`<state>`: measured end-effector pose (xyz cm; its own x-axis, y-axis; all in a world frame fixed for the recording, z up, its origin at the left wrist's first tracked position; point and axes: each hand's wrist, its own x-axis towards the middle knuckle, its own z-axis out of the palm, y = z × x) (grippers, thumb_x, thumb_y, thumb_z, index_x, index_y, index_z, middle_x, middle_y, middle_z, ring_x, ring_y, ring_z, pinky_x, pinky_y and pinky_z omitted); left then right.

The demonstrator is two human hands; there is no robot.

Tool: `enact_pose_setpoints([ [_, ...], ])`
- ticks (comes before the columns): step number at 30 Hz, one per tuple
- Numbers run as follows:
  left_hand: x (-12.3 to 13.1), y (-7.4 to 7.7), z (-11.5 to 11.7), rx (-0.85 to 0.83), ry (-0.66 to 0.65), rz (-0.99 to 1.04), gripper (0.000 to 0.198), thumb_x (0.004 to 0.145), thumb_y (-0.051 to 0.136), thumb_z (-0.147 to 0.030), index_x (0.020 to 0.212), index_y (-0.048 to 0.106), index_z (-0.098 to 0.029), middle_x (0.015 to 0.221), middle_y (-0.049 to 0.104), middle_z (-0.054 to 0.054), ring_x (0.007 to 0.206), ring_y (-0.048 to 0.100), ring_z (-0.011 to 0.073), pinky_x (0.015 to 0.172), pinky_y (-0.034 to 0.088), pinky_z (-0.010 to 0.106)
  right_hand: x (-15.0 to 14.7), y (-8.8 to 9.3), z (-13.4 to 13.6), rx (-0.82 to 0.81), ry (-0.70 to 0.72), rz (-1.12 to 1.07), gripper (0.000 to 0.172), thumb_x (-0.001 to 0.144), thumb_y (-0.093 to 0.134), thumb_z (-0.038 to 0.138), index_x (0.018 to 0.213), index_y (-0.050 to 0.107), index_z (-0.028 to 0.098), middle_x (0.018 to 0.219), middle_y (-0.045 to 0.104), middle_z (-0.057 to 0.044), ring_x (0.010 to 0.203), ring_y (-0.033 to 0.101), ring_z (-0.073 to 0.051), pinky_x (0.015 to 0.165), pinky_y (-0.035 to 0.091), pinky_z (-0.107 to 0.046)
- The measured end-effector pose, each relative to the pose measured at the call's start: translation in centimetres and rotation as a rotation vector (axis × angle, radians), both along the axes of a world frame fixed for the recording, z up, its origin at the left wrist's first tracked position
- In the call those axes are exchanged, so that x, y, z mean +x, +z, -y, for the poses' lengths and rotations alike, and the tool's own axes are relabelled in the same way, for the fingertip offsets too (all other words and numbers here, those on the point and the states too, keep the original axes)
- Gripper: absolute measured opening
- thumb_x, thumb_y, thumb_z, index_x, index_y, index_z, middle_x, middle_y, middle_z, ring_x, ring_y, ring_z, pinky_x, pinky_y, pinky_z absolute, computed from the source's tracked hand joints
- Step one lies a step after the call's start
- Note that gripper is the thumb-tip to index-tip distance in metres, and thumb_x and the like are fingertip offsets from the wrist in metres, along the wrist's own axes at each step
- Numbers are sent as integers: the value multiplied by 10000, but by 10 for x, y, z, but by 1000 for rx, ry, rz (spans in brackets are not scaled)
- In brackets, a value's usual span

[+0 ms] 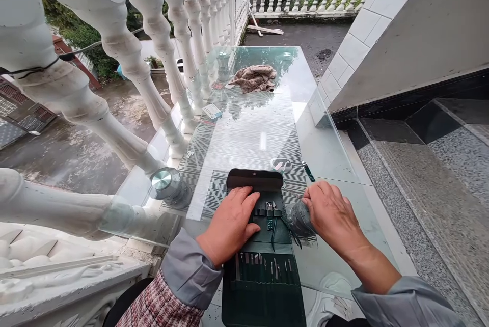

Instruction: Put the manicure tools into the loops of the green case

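A dark green manicure case (263,306) lies unfolded on the glass table (244,138). Several small metal tools (263,261) stand in a row in its lower pocket, and a nail clipper (270,209) and pliers-like nippers (280,220) sit under its middle strap. My left hand (233,217) lies flat on the case's left side, fingers stretched toward the upper flap (255,179). Right of the case, my right hand (332,212) is closed in a pinch above the glass; what its fingertips hold is too small to make out. Just beyond its knuckles is another green-handled clipper (307,170), its lower end hidden.
A crumpled brown cloth (254,78) lies at the table's far end, with a small box (212,111) to its near left. Near the flap is a white oval item (281,164). White balusters (153,47) line the left; stone steps (420,164) rise on the right.
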<state>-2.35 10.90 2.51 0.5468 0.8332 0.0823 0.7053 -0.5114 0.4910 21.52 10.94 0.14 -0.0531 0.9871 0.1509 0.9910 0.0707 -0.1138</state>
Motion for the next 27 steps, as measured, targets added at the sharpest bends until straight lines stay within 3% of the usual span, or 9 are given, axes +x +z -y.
enact_pose_setpoints([
  [5,0,-1,0,-2,1,8,649,715,715,-164,1278,395,-213,1340,446,137,1231,430,301,1008,401,498,7,2,8,-25,-7,-153,143,851,404,258,724,463,230,740,540,-31,727,478,-197,611,333,-309],
  [9,0,-1,0,3,-3,3,640,717,711,-165,1274,398,-209,1333,450,140,1230,429,301,1009,397,502,8,12,15,-73,-61,-570,120,823,440,328,793,514,239,759,580,-18,680,516,-170,603,394,-298],
  [12,1,-1,0,12,-9,-3,624,719,708,-165,1266,408,-200,1325,455,137,1223,431,295,1015,393,488,1,22,25,-241,-113,-949,215,814,474,426,875,562,239,707,560,0,566,484,-138,516,399,-277],
  [15,1,0,1,20,-11,-26,603,718,713,-171,1248,427,-171,1308,463,141,1210,434,289,1023,391,458,-12,28,38,-471,-74,-1208,277,798,506,472,890,585,223,674,532,16,544,480,-120,507,407,-266],
  [19,1,1,1,38,-15,-61,552,724,713,-194,1211,458,-149,1301,460,140,1201,433,285,1027,389,431,-22,31,50,-669,18,-1255,275,822,501,433,891,626,199,697,544,5,623,514,-123,614,442,-278],
  [22,1,3,1,50,-19,-82,486,740,696,-202,1174,481,-152,1297,458,132,1194,435,279,1022,394,422,-23,33,52,-680,69,-1209,270,837,487,403,917,651,205,793,572,-14,688,527,-128,663,458,-280],
  [27,8,4,1,118,-13,-146,260,784,621,-185,1028,542,-145,1256,491,135,1162,452,278,1007,403,418,-27,34,50,-688,167,-1162,249,832,495,372,906,673,216,920,583,-37,728,545,-135,622,483,-265],
])
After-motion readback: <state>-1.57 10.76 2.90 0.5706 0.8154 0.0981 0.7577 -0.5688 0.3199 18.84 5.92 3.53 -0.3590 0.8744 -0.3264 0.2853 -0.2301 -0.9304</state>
